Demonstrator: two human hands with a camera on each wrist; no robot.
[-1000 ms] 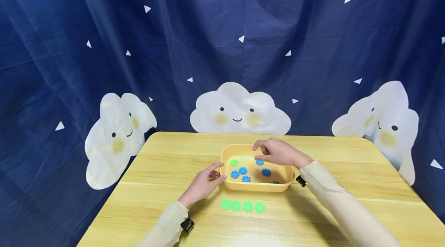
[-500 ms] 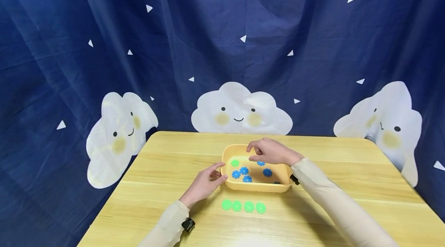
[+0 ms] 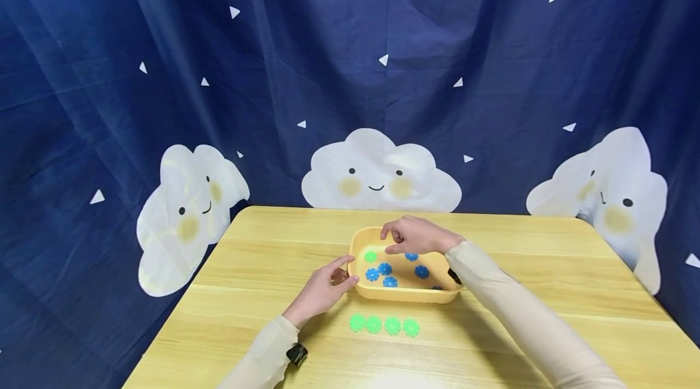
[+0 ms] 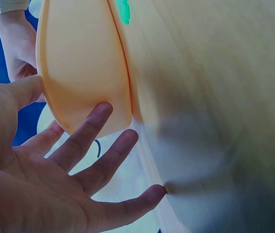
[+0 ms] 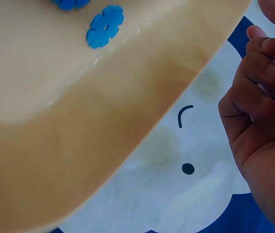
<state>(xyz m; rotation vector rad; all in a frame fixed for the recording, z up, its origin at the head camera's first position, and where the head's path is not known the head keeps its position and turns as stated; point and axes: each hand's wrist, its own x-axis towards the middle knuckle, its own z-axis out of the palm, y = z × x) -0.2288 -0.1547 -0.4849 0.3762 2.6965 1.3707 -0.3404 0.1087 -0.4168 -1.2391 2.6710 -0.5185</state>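
Observation:
A yellow plastic basin (image 3: pixel 410 296) stands on the wooden table. My left hand (image 3: pixel 319 292) holds its left end, thumb and index finger at the rim; in the left wrist view the other fingers spread beside the outer wall. Over the basin hovers my right hand (image 3: pixel 418 236), thumb and index finger apart, the other fingers curled, with nothing seen between them. Inside lie a green notched disc (image 3: pixel 370 256) and several blue flower-shaped discs (image 3: pixel 422 271), one partly covered by the right hand. In front of the basin, several green notched discs (image 3: pixel 392 326) form a row.
The wooden table (image 3: pixel 246 267) reaches out on both sides of the basin. Behind it hangs a dark blue curtain (image 3: pixel 262 103) with white clouds and triangles. Each wrist wears a black device, the left one (image 3: pixel 297 354) near the table's front.
My right hand has moved left over the basin, toward the green disc inside. The left hand stays at the basin's left end, and the discs lie as before.

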